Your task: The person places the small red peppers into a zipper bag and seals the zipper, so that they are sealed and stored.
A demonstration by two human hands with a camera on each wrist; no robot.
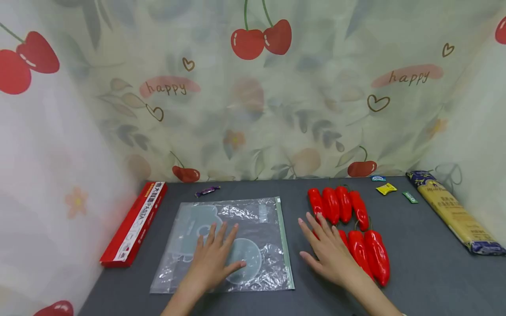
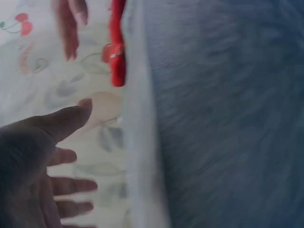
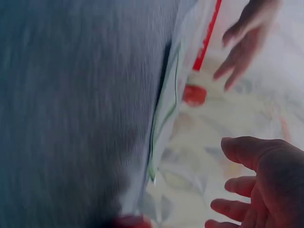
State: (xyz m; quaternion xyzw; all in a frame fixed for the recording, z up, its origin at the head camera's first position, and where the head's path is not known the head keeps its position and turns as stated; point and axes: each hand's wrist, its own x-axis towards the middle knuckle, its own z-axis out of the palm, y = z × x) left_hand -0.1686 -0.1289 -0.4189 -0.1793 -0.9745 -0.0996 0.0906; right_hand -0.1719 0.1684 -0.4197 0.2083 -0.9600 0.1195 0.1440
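- Far left: red box, white panel marked PASTA, slanted along the wall cover.
- Next: purple wrapped candy, near the back edge of the grey table.
- Clear bag, flat on the table, pale printed shapes, green strip down its right edge.
- My left hand: raised over the bag, palm down, fingers straight and apart, thumb out to the right.
- My right hand: raised over the red peppers, palm down, fingers straight and spread.
- Peppers lie right of the bag in 2 rows: 4 at the back, the front row partly hidden by my hand.
- Beyond: 3 small candies, blue, yellow, green.
- Far right: yellow pack with blue ends, slanted.
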